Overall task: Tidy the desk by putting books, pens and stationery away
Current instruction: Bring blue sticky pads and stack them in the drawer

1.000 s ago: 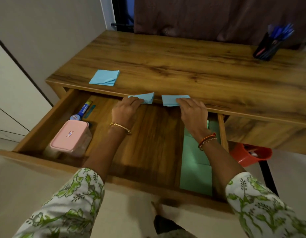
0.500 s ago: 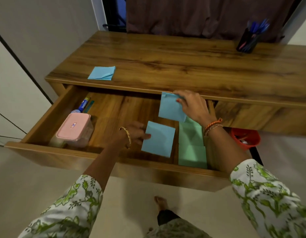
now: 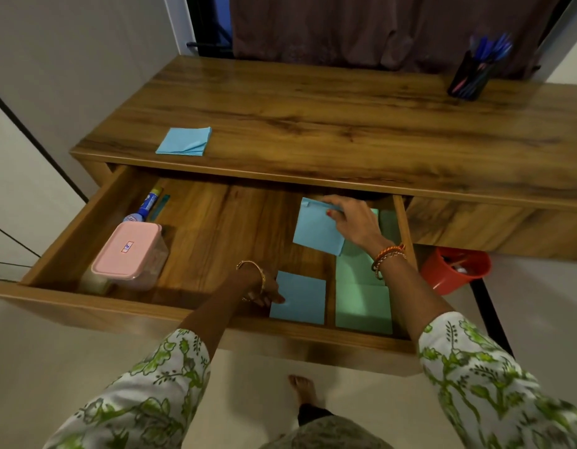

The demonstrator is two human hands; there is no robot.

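lowered blue note [image 3: 298, 298] perhaps hides left hand's [image 3: 262, 291] fingertips.

Middle of the drawer [image 3: 86, 218] is sitting wide open, easy reach. Pink box [image 3: 130, 252] is hogging its left side, green pads [image 3: 363, 296] are filling its right.

I can't see the fingertips of my left hand [image 3: 262, 291]; they're tucked down, so its grip on the near blue sheet [image 3: 298, 303] is unclear. The drawer [image 3: 86, 222] runs back under the table [image 3: 313, 124]. The pen cup [image 3: 471, 76] is blurred.
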